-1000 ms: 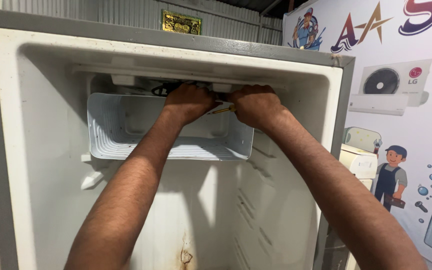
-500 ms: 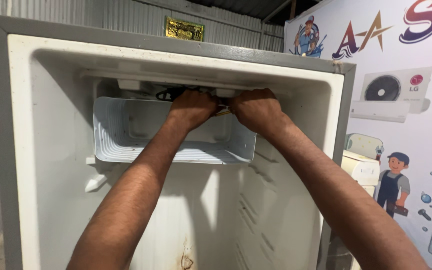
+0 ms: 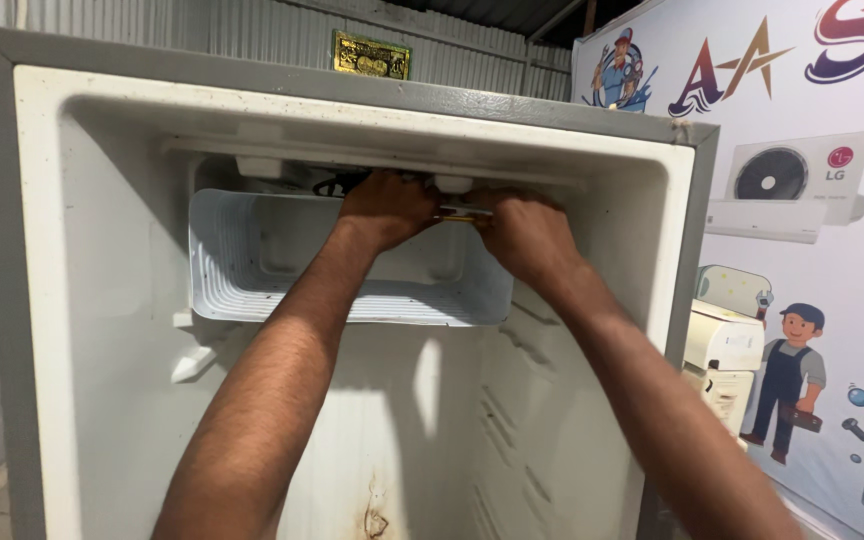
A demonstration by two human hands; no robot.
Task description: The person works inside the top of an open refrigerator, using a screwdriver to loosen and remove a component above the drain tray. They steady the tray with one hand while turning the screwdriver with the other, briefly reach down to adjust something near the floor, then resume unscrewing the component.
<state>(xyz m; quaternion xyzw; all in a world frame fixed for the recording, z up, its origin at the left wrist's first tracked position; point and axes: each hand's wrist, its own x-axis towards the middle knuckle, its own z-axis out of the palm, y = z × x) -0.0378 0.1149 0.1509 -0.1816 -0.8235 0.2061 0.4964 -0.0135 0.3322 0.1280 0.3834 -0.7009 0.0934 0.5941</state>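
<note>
I am reaching with both arms into an open, doorless white refrigerator cabinet (image 3: pixel 102 300). My left hand (image 3: pixel 387 208) and my right hand (image 3: pixel 524 232) meet at the top of the freezer box (image 3: pixel 252 260), a white ribbed metal compartment. Both hands are curled, backs toward me. A thin yellowish rod-like thing (image 3: pixel 460 214) shows between them; I cannot tell which hand holds it. Dark wires (image 3: pixel 337 184) hang just above my left hand, under the cabinet ceiling. My fingertips are hidden.
The cabinet's back wall carries a rust stain (image 3: pixel 372 520) low down. Shelf ribs (image 3: pixel 542 350) line the right inner wall. A printed banner (image 3: pixel 802 200) with cartoon appliances stands to the right. Corrugated metal sheeting (image 3: pixel 252 30) runs behind the fridge.
The view has drifted slightly, so the cabinet sits a little further right and lower in frame. Both hands stay together at the same spot atop the freezer box.
</note>
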